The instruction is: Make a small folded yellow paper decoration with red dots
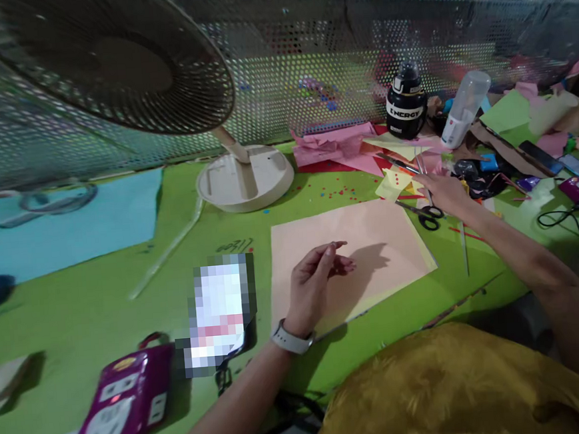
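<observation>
My left hand, with a white watch on its wrist, hovers over a sheet of pale peach paper. Its fingers are loosely curled and apart, and nothing shows between them. My right hand reaches over the scraps at the right back. Its fingertips close at the end of a slim dark pen-like tool; the exact grip is partly hidden. A thin silvery tool stands beside those fingers. Just below lie black-handled scissors and yellow paper scraps.
A fan stands at the back before a perforated metal panel. Nearby are pink paper, a black bottle and a clear bottle. A blurred phone, a purple device and blue paper lie leftward.
</observation>
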Demonstrator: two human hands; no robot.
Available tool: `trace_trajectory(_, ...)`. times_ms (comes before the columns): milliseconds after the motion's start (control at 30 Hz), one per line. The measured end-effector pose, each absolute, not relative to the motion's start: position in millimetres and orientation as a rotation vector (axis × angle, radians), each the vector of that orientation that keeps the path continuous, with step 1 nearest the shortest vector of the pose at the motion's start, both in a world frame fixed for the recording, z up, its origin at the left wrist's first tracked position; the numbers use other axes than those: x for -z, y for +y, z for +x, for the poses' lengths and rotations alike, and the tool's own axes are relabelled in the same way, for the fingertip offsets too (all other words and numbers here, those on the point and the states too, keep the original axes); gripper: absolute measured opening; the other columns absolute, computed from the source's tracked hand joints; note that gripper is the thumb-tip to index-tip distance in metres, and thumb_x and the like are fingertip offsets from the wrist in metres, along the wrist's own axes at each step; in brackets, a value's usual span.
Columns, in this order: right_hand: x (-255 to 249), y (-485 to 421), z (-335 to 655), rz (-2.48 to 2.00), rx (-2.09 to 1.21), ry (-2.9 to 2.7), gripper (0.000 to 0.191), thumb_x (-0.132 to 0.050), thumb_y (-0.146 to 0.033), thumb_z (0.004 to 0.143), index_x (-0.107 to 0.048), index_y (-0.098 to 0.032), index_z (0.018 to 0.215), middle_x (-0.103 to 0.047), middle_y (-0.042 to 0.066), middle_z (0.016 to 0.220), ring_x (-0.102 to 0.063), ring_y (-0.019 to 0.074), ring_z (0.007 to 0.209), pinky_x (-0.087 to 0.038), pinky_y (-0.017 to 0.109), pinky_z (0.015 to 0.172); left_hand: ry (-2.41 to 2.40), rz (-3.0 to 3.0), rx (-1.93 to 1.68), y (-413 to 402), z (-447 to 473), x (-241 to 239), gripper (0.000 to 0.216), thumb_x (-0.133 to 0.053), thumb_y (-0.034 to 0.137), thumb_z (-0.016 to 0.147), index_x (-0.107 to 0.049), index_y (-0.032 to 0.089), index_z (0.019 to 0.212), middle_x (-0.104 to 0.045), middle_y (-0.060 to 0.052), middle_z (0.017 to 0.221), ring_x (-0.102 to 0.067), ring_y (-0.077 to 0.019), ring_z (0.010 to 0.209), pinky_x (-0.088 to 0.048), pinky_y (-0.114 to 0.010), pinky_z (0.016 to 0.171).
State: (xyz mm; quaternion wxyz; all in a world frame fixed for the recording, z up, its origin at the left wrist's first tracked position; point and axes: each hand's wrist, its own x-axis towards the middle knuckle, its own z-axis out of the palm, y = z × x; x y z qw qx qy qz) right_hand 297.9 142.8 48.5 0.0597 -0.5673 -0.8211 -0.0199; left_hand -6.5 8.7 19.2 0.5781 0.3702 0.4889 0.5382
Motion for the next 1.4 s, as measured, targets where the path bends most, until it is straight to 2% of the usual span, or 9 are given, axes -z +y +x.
trace_trajectory(233, -62, 143, 301, -1.467, -0.102, -2.178, 0.026, -0.051, -0.027, 0.094, -0.068, -0.025, 0.114, -0.071, 0.006, 0.112, -0.067, 0.0234, 0.098, -0.052, 0.037, 0.083, 1.114, 0.729, -1.315, 14, -9, -18, 0.038, -0.079, 0.048, 0.074, -0.073, 0.017, 0.095, -0.071, -0.002, 0.069, -0.065, -0.011, 0.062, -0.053, -0.02, 0.059)
trace_trajectory(367, -78, 118, 271, -1.25, -0.641, -1.9, 0.028, -0.062, -0.039, 0.088, -0.065, -0.025, 0.112, -0.069, 0.002, 0.092, -0.061, 0.0126, 0.061, -0.052, 0.028, 0.056, 1.126, 0.771, -1.277, 13, -8, -22, 0.037, -0.079, 0.046, 0.075, -0.074, 0.018, 0.099, -0.074, -0.005, 0.083, -0.069, -0.0129, 0.073, -0.054, -0.02, 0.064)
trace_trajectory(500, -71, 80, 220, -1.034, -1.16, -1.776, 0.028, -0.068, -0.038, 0.082, -0.066, -0.022, 0.106, -0.065, -0.001, 0.083, -0.058, 0.0086, 0.06, -0.049, 0.02, 0.049, 1.076, 0.86, -1.117, 9, -3, -24, 0.049, -0.085, 0.042, 0.068, -0.072, 0.02, 0.11, -0.075, -0.009, 0.104, -0.07, -0.0194, 0.092, -0.058, -0.026, 0.074)
trace_trajectory(633, -57, 59, 192, -0.942, -1.373, -1.754, 0.026, -0.066, -0.034, 0.084, -0.066, -0.021, 0.106, -0.066, 0.0, 0.083, -0.063, 0.0102, 0.067, -0.05, 0.018, 0.051, 1.136, 0.894, -1.035, 7, 0, -20, 0.046, -0.088, 0.048, 0.059, -0.076, 0.015, 0.088, -0.077, -0.009, 0.084, -0.069, -0.018, 0.068, -0.059, -0.029, 0.064)
trace_trajectory(867, -50, 65, 217, -0.965, -0.814, -2.218, 0.027, -0.051, -0.03, 0.096, -0.066, -0.02, 0.116, -0.072, 0.008, 0.11, -0.069, 0.0161, 0.086, -0.054, 0.03, 0.076, 1.288, 0.858, -1.126, 9, 0, -23, 0.05, -0.084, 0.054, 0.062, -0.068, 0.015, 0.088, -0.074, -0.006, 0.08, -0.071, -0.0188, 0.065, -0.056, -0.025, 0.052)
trace_trajectory(1100, -56, 64, 238, -1.345, -0.205, -2.994, 0.049, -0.04, -0.007, 0.093, -0.055, -0.022, 0.137, -0.073, 0.008, 0.097, -0.065, 0.0173, 0.073, -0.042, 0.026, 0.057, 1.271, 0.732, -1.274, 12, -3, -20, 0.054, -0.088, 0.049, 0.058, -0.061, 0.016, 0.092, -0.075, -0.005, 0.084, -0.075, -0.0217, 0.074, -0.056, -0.022, 0.051)
trace_trajectory(1200, -66, 59, 249, -1.413, -0.115, -3.079, 0.056, -0.041, -0.011, 0.094, -0.043, -0.025, 0.148, -0.073, 0.007, 0.101, -0.065, 0.0175, 0.076, -0.044, 0.025, 0.058, 1.262, 0.693, -1.316, 13, -4, -18, 0.054, -0.088, 0.046, 0.059, -0.062, 0.017, 0.096, -0.075, -0.004, 0.084, -0.075, -0.0206, 0.073, -0.058, -0.023, 0.055)
trace_trajectory(1300, -80, 55, 280, -1.602, -0.077, -2.901, 0.053, -0.035, -0.023, 0.099, -0.033, -0.025, 0.152, -0.07, 0.008, 0.118, -0.067, 0.0202, 0.089, -0.051, 0.03, 0.069, 1.257, 0.671, -1.326, 13, -4, -17, 0.05, -0.089, 0.045, 0.059, -0.064, 0.016, 0.09, -0.075, -0.004, 0.083, -0.076, -0.0218, 0.076, -0.06, -0.025, 0.057)
trace_trajectory(1400, -89, 54, 327, -1.884, 0.16, -2.638, 0.05, -0.04, -0.025, 0.097, -0.043, -0.016, 0.146, -0.061, 0.014, 0.134, -0.059, 0.0247, 0.118, -0.048, 0.037, 0.095, 1.255, 0.656, -1.327, 13, -2, -18, 0.046, -0.089, 0.045, 0.058, -0.065, 0.016, 0.086, -0.075, -0.005, 0.085, -0.076, -0.0243, 0.081, -0.06, -0.025, 0.058)
